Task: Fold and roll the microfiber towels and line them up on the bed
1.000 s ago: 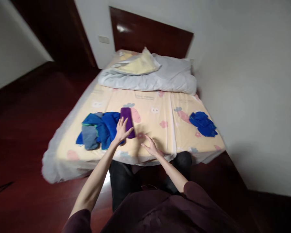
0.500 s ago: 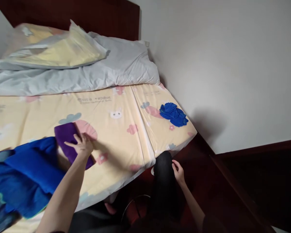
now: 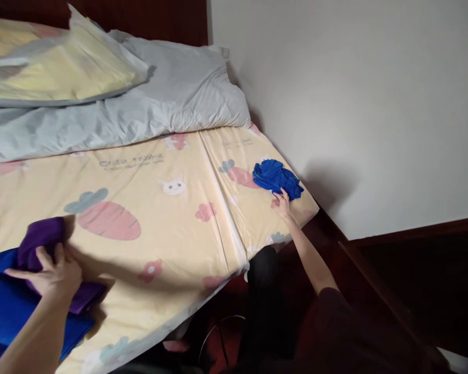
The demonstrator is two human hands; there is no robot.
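At the lower left, my left hand (image 3: 56, 272) grips a folded purple cloth (image 3: 42, 234), which is bunched up and partly over a larger blue cloth (image 3: 8, 306) on the bed. On the right corner of the bed sheet (image 3: 179, 228) lies a crumpled blue cloth (image 3: 276, 178). My right hand (image 3: 283, 205) touches its near edge, with the fingers pinched together on the fabric.
A grey-white quilt (image 3: 195, 83) and a yellow pillow (image 3: 74, 72) lie at the head of the bed, before a dark headboard (image 3: 159, 18). A pale wall (image 3: 354, 104) stands to the right. Below the bed edge are my dark-trousered knee (image 3: 263, 270) and a thin metal ring.
My left hand has moved left with the purple cloth, which is now bunched over the blue cloth. My right hand has risen from beside my knee to the crumpled blue cloth. The view has shifted.
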